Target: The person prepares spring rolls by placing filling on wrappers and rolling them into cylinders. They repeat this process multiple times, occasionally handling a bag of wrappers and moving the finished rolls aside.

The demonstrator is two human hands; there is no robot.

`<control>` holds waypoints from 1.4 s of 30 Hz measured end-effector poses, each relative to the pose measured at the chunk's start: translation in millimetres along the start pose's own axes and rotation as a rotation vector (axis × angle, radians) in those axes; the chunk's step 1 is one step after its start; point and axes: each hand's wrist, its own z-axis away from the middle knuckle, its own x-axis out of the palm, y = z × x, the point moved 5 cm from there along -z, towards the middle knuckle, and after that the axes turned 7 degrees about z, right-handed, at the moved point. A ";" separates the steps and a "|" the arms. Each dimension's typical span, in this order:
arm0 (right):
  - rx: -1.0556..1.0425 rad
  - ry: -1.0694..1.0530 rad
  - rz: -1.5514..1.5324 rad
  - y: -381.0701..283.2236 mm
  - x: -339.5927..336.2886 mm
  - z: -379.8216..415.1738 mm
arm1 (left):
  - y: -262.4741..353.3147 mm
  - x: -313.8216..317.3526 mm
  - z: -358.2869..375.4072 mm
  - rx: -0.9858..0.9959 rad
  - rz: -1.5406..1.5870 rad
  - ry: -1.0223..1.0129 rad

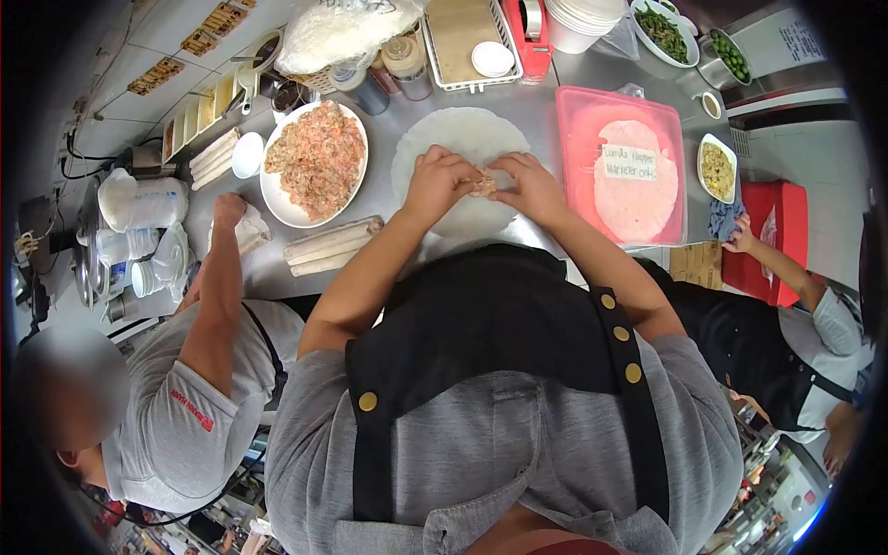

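Note:
A thin, round, pale wrapper (462, 128) lies flat on the steel counter in front of me. Over its middle, a small lump of ground meat filling (483, 185) sits between my hands. My left hand (440, 185) has its fingers closed on the lump's left side. From the other side, my right hand (529, 188) pinches it between thumb and fingers. To the left stands a white plate (268, 190) heaped with pinkish ground meat mix (316, 159). Several long pale rolls (331, 246) lie side by side near my left forearm.
At right is a pink lidded container (572, 217) with a handwritten label, beside a bowl of chopped food (716, 169). Bottles (405, 65) and a white basket (472, 85) stand behind. A co-worker's hand (229, 209) is at left; another's hand (740, 235) holds a blue cloth (725, 220) at right.

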 end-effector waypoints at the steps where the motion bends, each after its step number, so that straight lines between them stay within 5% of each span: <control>1: -0.021 0.055 -0.017 -6.9 -5.8 0.2 | -1.9 -2.6 1.3 -0.086 0.069 -0.006; 14: -0.081 -0.098 0.152 -4.0 13.9 -15.0 | -5.6 20.0 5.7 -0.087 -0.203 -0.141; 20: -0.063 0.086 0.123 -9.1 -9.6 -3.0 | 8.9 -7.7 9.6 -0.160 -0.126 0.081; 22: -0.074 0.138 -0.030 -18.0 -17.5 -6.5 | 12.2 -7.0 5.7 -0.030 -0.038 0.097; 26: -0.160 0.071 -0.102 6.1 9.6 -11.9 | -5.6 11.9 7.7 -0.043 0.016 0.090; 35: 0.021 0.007 -0.134 9.7 -11.0 -14.2 | -3.0 -15.6 6.5 -0.128 -0.003 0.106; 42: -0.075 -0.094 0.084 7.2 10.3 -13.9 | -8.8 25.8 -3.1 -0.053 -0.201 -0.183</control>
